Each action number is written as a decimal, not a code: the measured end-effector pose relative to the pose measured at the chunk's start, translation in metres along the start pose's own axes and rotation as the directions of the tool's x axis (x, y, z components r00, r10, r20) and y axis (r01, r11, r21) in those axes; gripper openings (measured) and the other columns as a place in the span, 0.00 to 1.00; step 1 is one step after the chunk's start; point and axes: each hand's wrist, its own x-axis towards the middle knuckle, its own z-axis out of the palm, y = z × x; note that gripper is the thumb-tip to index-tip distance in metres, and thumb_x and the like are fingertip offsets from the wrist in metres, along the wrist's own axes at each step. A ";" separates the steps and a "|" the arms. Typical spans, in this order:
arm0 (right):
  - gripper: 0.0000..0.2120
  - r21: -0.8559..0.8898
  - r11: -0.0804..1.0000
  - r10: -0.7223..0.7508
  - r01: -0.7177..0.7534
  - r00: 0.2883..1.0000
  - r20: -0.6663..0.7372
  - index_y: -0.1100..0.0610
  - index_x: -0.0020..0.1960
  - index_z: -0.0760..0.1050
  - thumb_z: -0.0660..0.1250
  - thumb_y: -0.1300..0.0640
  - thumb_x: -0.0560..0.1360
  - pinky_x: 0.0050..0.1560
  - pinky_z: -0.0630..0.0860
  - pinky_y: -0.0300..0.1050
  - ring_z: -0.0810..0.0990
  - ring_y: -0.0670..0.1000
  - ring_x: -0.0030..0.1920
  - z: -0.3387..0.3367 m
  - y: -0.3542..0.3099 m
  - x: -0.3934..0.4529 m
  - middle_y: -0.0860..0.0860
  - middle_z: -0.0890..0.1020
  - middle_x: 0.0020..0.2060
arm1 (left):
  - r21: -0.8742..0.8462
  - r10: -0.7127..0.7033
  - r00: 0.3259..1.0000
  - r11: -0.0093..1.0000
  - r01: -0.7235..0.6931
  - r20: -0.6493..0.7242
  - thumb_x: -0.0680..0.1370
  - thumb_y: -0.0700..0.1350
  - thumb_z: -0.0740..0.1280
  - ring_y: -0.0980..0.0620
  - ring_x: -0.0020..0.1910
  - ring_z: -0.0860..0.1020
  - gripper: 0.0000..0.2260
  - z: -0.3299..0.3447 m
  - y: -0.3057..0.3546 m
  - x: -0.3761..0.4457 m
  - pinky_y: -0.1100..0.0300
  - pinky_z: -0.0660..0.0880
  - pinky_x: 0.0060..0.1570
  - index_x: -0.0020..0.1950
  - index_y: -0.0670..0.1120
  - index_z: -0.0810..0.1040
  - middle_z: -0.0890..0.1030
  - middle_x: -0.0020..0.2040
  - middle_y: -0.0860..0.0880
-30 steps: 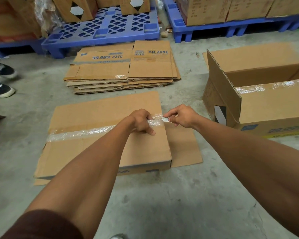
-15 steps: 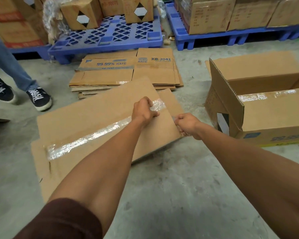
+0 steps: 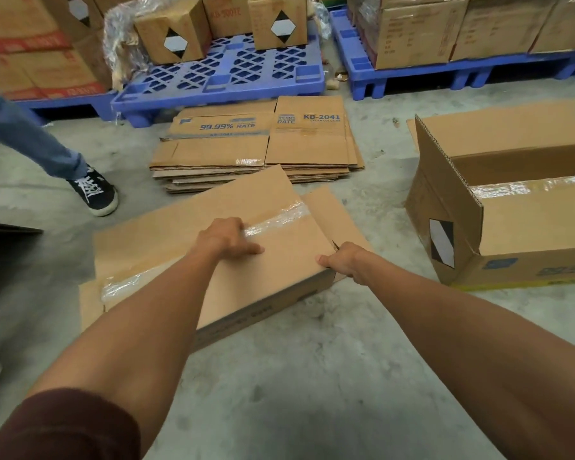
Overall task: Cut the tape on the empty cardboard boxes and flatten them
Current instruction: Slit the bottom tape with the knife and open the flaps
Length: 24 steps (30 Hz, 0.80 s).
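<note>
The box (image 3: 273, 260) is gripped at its corner by the right hand (image 3: 341, 262) and pressed, fingers curled, by the left hand (image 3: 224, 239) on the tape (image 3: 276, 220).

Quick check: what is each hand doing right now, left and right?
Left hand: fingers curled, gripping the flattened box at the tape.
Right hand: curled round the box's right edge.

Both bare forearms reach forward toward twelve o'clock. The left hand (image 3: 226, 239) lies knuckles up, fingers curled, thumb pointing to three o'clock. The right hand (image 3: 344, 262) is closed in a grip, thumb toward nine o'clock.
</note>
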 end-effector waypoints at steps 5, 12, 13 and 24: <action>0.33 0.021 0.999 0.036 -0.035 0.998 -0.045 0.64 0.73 0.63 0.65 0.43 0.77 0.63 0.74 0.52 0.73 0.61 0.65 0.006 -0.005 0.001 0.60 0.72 0.68 | -0.009 -0.055 0.995 0.998 0.056 0.085 0.61 0.65 0.78 0.43 0.55 0.75 0.36 -0.005 -0.026 -0.001 0.56 0.73 0.49 0.59 0.44 0.76 0.78 0.58 0.43; 0.28 0.512 0.858 0.119 -0.030 0.983 -0.141 0.58 0.69 0.67 0.66 0.44 0.75 0.57 0.76 0.54 0.75 0.60 0.56 -0.010 -0.006 -0.005 0.56 0.75 0.59 | -0.470 0.086 0.954 0.881 0.062 0.287 0.65 0.52 0.81 0.47 0.50 0.83 0.20 -0.030 -0.005 -0.021 0.54 0.77 0.57 0.54 0.46 0.85 0.86 0.49 0.48; 0.28 0.559 0.829 0.134 -0.008 0.974 -0.185 0.57 0.68 0.68 0.65 0.43 0.74 0.59 0.75 0.56 0.75 0.61 0.57 -0.015 -0.010 -0.006 0.57 0.75 0.60 | -0.547 0.109 0.951 0.834 0.070 0.288 0.67 0.49 0.80 0.46 0.50 0.84 0.18 -0.036 0.003 -0.025 0.53 0.78 0.56 0.54 0.45 0.84 0.86 0.49 0.46; 0.10 0.536 0.776 -0.161 0.332 0.926 -0.341 0.50 0.44 0.75 0.65 0.43 0.74 0.35 0.66 0.42 0.70 0.51 0.37 -0.035 -0.059 -0.037 0.50 0.77 0.41 | -0.895 -0.069 0.994 0.431 0.110 0.089 0.73 0.39 0.74 0.45 0.41 0.83 0.13 -0.089 0.057 -0.053 0.54 0.81 0.39 0.57 0.42 0.80 0.84 0.49 0.43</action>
